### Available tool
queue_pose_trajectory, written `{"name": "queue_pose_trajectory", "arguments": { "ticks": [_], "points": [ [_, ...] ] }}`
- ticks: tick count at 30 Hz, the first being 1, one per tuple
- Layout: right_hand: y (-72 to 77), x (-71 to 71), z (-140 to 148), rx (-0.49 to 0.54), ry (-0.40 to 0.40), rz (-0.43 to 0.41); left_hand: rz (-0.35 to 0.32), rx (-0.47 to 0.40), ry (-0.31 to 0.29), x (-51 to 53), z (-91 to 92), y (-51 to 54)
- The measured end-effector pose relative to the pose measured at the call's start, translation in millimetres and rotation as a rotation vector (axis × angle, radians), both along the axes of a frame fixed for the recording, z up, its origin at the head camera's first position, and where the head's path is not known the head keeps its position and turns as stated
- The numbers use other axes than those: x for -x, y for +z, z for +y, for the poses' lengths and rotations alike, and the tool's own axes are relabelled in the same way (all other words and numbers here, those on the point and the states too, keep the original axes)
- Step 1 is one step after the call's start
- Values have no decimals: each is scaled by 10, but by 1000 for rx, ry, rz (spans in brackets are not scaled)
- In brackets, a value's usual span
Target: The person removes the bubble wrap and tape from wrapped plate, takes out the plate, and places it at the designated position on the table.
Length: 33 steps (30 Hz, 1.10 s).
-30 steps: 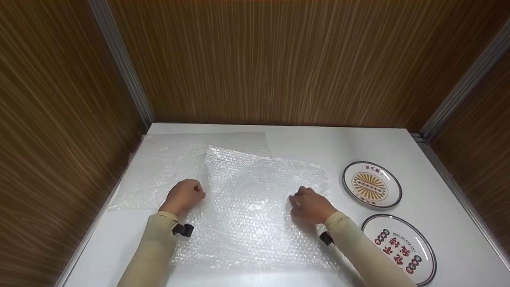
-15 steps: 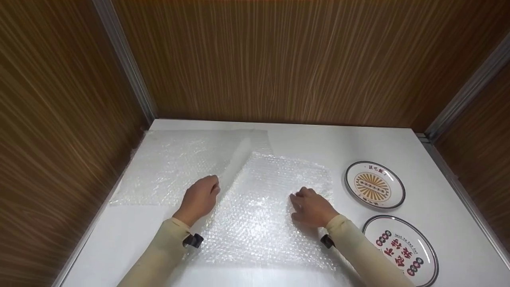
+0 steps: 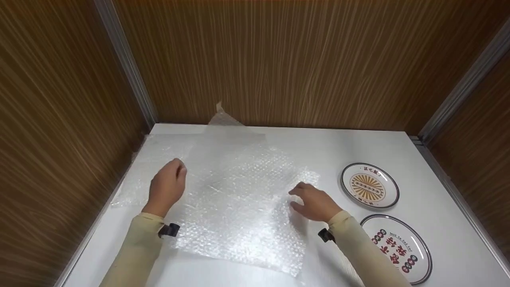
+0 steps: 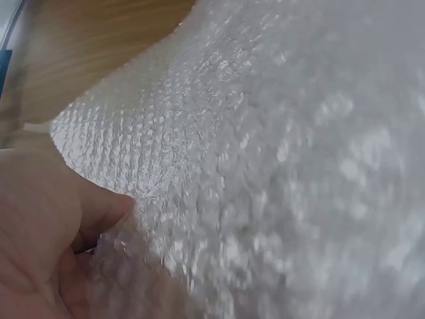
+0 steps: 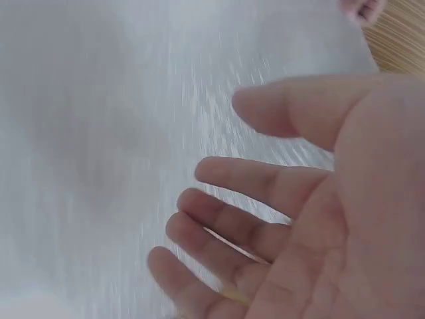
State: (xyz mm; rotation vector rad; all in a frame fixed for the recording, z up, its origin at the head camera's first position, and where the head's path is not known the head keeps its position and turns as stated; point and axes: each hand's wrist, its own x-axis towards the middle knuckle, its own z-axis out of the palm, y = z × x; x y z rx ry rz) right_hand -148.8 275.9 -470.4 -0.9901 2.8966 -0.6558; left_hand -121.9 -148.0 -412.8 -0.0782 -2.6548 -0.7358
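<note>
A clear bubble wrap sheet (image 3: 239,207) spreads across the middle of the white table in the head view, its far corner raised against the back panel. My left hand (image 3: 168,185) pinches its left edge between thumb and fingers; in the left wrist view, the thumb (image 4: 106,211) presses on the bubble wrap (image 4: 219,159). Over the sheet's right side, my right hand (image 3: 314,203) has its thumb and fingers apart. The right wrist view shows that hand's fingers (image 5: 232,176) loosely extended and holding nothing, with the bubble wrap behind them.
A smaller plate (image 3: 389,191) with a yellow sunburst lies to the right. Nearer, a larger plate (image 3: 418,263) with red lettering is partly behind the right sleeve. Another bubble wrap sheet (image 3: 133,187) lies flat at the left. Wood-grain panels (image 3: 263,59) enclose the table (image 3: 338,145).
My left hand first moved right, then back left and away, carrying the sheet's edge. The sheet has shifted left and its far corner has risen. My right fingers have parted from the sheet.
</note>
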Motion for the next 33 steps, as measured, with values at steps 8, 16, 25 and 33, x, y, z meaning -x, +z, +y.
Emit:
{"name": "queue_pose_trajectory", "arguments": {
  "ticks": [8, 16, 25, 33],
  "points": [
    [236, -55, 188, 86, -80, 107, -61, -34, 183, -77, -497, 219],
    [102, -23, 157, 16, -25, 24, -26, -27, 329, 69, -818, -6],
    [47, 59, 162, 57, -48, 6, -91, -45, 390, 186, -997, -214],
    [-6, 51, 157, 90, -81, -40, -163, 34, 288, 177, -970, -327]
  ]
}}
